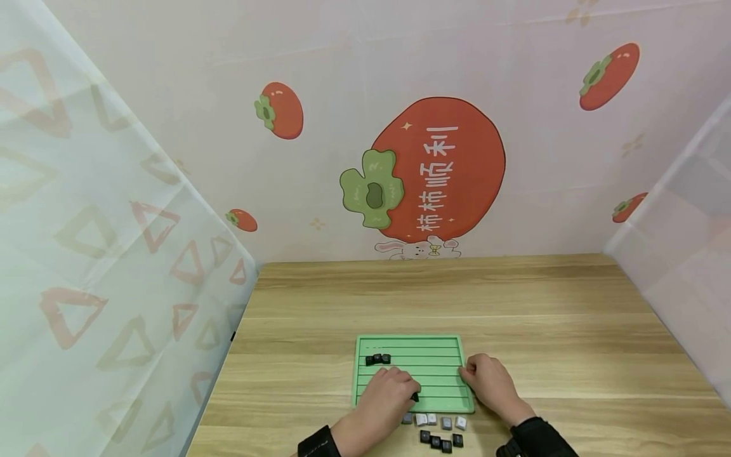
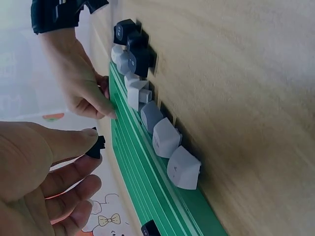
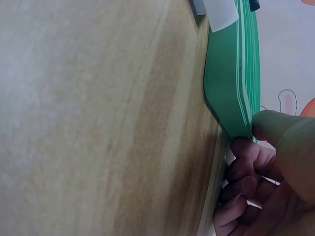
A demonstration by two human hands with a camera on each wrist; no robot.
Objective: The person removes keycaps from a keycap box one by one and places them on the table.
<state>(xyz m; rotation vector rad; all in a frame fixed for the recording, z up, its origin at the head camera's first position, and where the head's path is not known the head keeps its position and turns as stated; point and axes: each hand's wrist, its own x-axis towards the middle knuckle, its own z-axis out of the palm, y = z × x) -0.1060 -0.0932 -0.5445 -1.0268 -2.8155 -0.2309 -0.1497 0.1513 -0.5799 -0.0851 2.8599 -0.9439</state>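
My left hand (image 1: 384, 395) hovers over the lower left part of a green ridged tray (image 1: 440, 381). Between its thumb and index finger it pinches a black keycap (image 2: 96, 147), clear of the tray in the left wrist view. The right hand (image 1: 492, 383) grips the tray's right edge, thumb on top and curled fingers against the side, as the right wrist view shows. Three black keycaps (image 1: 377, 359) stand side by side in the tray's upper left. The left hand hides the tray's lower left corner.
On the wooden table (image 1: 297, 355), a row of white and grey keycaps (image 1: 421, 419) lies along the tray's near edge. Several black keycaps (image 1: 436, 442) lie nearer to me. A printed cloth wall (image 1: 320, 190) stands behind the table, with more cloth at both sides.
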